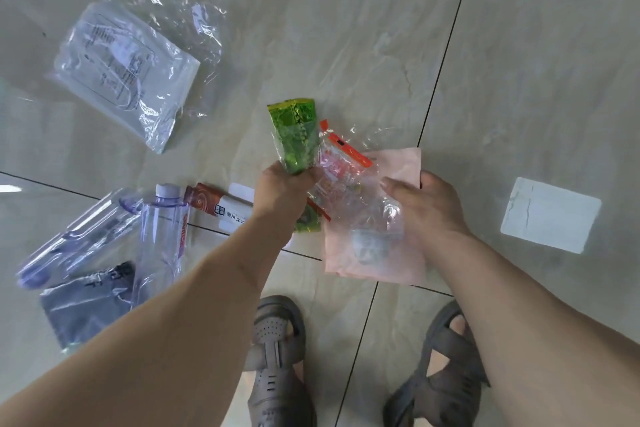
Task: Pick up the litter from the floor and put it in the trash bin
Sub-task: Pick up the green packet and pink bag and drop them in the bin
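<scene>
My left hand (282, 192) is closed around a green foil wrapper (296, 135) that sticks up from the fist. Beside it a clear bag with an orange strip (349, 180) lies over a pink sheet (401, 163). My right hand (427, 204) grips the pink sheet and the clear bag at their right side, thumb on the sheet's edge. More litter lies on the floor: a large clear plastic bag with printed paper (128, 69), an empty plastic bottle (161, 236), a red-and-white carton (221, 206), clear purple-edged packaging (72, 246) and a dark grey bag (90, 302). No trash bin is in view.
A white card (550, 215) lies on the tiled floor (346, 28) at the right. My two feet in grey sandals (277, 357) stand at the bottom, just below the pink sheet.
</scene>
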